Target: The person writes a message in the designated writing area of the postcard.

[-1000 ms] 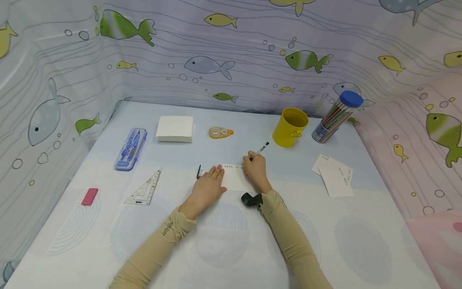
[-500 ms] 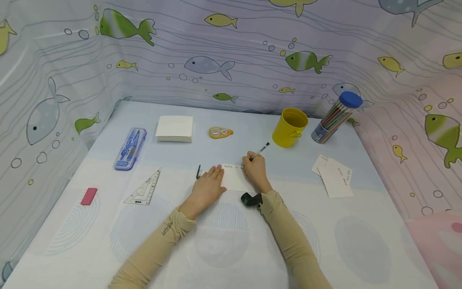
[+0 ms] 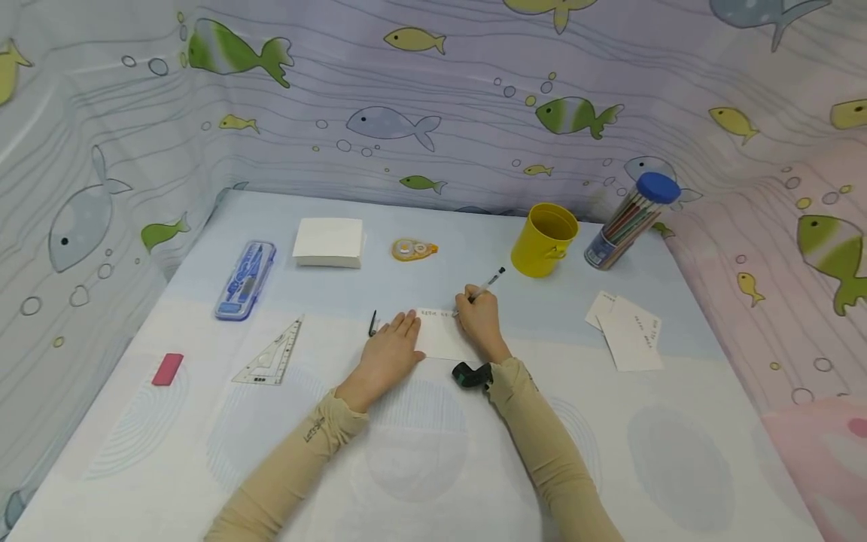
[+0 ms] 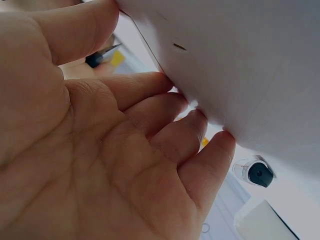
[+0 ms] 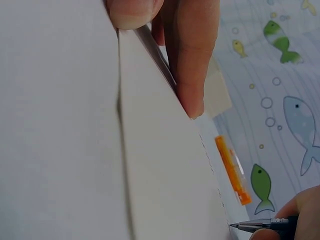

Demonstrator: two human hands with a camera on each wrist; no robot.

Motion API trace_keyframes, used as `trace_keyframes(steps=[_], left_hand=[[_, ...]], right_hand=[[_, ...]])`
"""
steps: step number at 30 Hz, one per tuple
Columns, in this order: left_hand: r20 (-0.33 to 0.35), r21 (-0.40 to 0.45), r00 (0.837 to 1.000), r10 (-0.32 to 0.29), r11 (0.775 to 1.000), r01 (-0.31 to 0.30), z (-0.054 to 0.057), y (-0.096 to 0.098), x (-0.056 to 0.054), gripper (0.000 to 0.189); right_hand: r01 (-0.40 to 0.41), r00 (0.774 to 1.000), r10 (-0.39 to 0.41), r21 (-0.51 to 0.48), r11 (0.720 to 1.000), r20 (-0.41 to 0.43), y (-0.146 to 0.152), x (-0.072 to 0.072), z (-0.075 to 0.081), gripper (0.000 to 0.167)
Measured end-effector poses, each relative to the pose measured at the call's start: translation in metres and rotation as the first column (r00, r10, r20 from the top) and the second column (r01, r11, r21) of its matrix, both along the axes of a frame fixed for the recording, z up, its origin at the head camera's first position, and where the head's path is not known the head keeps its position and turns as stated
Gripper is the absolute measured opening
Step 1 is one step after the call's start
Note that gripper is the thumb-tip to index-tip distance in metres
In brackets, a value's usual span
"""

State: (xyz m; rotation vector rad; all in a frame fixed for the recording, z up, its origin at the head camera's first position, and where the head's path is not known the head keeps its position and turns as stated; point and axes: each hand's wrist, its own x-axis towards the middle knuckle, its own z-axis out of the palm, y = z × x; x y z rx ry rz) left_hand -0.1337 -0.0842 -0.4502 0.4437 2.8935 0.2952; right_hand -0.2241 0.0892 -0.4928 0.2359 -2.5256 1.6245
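My left hand point(image 3: 393, 350) lies flat with its fingers straight, resting on the left side of a white paper card point(image 3: 443, 339). In the left wrist view the fingertips point(image 4: 217, 150) press down at the white surface. My right hand point(image 3: 479, 316) pinches a pen point(image 3: 491, 278), whose upper end slants up to the right. Seen from the right wrist, the metal pen tip point(image 5: 242, 225) meets the card point(image 5: 165, 150) at the end of a row of small handwriting. A black pen cap point(image 3: 372, 324) lies just left of my left fingers.
At the back are a stack of white paper point(image 3: 330, 241), an orange correction tape point(image 3: 413, 249), a yellow cup point(image 3: 542, 245) and a blue-lidded pencil jar point(image 3: 626, 226). A blue case point(image 3: 245, 281), set square point(image 3: 272, 357) and red eraser point(image 3: 168, 369) lie left. Written cards point(image 3: 626, 335) lie right.
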Motion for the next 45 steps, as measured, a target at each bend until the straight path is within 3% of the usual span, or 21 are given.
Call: trace_keyframes(steps=[12,19,28,34,45], left_hand=[[-0.005,-0.001,1.0,0.0,1.0,0.0,-0.001,-0.0003,0.0001,0.066],[0.01,0.011,1.0,0.008,1.0,-0.008,-0.0014,-0.0001,0.0004,0.065],[-0.002,0.009,1.0,0.005,1.0,-0.005,-0.0025,-0.0004,0.0005,0.065],[-0.008,0.009,1.0,-0.007,1.0,0.007,-0.0016,0.0015,0.0015,0.065],[-0.009,0.003,1.0,-0.002,1.0,0.002,0.0013,-0.0001,0.002,0.065]], right_hand=[[-0.025,1.0,0.025,0.012,1.0,-0.002,0.001,0.0002,-0.0008,0.039],[-0.019,1.0,0.02,-0.059,0.998,0.012,0.0015,0.0005,-0.003,0.038],[-0.035,0.999,0.035,0.011,0.999,0.002,0.0024,-0.0011,-0.0028,0.038],[0.0,1.0,0.001,-0.053,0.999,0.013,0.0083,0.0007,-0.0014,0.036],[0.006,1.0,-0.006,-0.059,0.998,0.011,0.0079,-0.0005,-0.0024,0.036]])
